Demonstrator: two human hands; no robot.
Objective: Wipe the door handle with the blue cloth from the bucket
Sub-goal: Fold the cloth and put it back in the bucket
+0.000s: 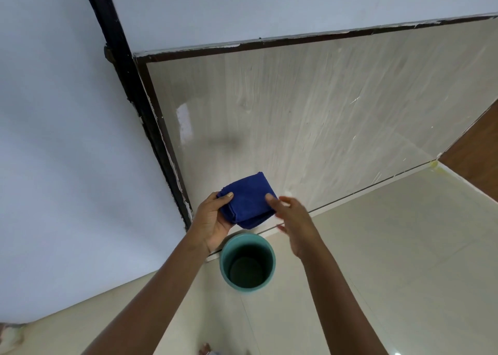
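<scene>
Your left hand (213, 220) clamps the folded, square blue microfibre cloth (246, 201) above the round teal plastic bucket (248, 263), one corner pointing up toward the pale door (310, 106). Your right hand (295, 220), blurred, touches its edge with fingers spread.

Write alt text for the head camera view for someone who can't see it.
A left hand holds a folded blue cloth above a teal bucket on a pale tiled floor, the right hand touching the cloth's edge. Behind is a light wood-grain door.
</scene>
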